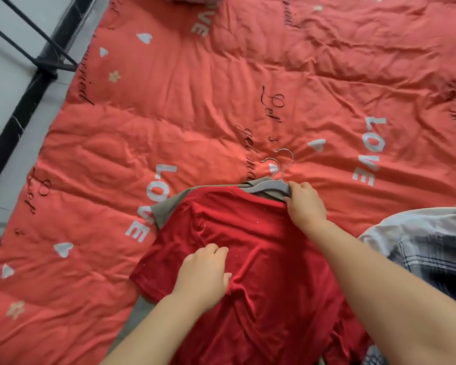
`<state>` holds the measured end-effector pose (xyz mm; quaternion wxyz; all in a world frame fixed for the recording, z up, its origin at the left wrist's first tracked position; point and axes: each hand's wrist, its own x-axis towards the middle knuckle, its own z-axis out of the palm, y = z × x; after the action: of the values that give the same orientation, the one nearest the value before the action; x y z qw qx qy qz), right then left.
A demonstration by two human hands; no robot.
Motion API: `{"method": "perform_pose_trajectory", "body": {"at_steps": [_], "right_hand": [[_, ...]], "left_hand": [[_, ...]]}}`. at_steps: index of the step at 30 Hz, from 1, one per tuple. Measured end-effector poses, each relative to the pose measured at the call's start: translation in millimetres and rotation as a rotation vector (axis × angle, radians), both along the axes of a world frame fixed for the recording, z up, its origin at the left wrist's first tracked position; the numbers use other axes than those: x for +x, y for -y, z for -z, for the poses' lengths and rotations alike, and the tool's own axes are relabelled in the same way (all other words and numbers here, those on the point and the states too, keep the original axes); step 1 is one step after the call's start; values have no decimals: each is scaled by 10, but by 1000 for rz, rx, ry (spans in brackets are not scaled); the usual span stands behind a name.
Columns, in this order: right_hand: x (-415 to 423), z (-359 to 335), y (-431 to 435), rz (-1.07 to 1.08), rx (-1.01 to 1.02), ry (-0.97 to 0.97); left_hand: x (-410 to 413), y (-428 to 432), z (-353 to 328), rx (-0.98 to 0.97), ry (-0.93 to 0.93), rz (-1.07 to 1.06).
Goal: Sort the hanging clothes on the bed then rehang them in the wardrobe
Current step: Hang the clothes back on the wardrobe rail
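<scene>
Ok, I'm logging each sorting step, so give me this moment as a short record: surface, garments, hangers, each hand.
surface: red quilt printed with LOVE and hearts
top garment: red shirt, lying flat
beneath: olive-grey shirt, sleeve showing at the left
hangers: grey hanger; two metal hooks side by side
right hand: grips the grey hanger's end
left hand: rests on the red shirt, grip unclear
aside: plaid shirt at the right edge

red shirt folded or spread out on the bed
Spread out: the red shirt lies flat on a grey hanger, one sleeve extended.
</scene>
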<state>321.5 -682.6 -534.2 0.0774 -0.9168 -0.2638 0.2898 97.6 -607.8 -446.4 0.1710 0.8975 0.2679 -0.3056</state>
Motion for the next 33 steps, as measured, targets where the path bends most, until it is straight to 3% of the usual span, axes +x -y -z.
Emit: {"method": "perform_pose_trajectory", "body": {"at_steps": [4,9,13,20,27,33], "right_hand": [[42,-21,16,32,35,90],[-69,-326,118,58,323,43],[-334,-809,213,-21,422,35],[-1269,-1954,216,-126,628,-17],[-2471,-3171,76,-354,773,-56],[-3921,-4073,-63,-659,859,-20]], "left_hand": [[-22,-8,20,16,27,2],[-65,-46,-169,63,102,-10],[-149,-82,-504,103,193,-42],[-574,-139,-1296,210,605,-223],[-1804,-69,-2131,455,968,-321],[-3471,157,-2952,549,1107,-518]]}}
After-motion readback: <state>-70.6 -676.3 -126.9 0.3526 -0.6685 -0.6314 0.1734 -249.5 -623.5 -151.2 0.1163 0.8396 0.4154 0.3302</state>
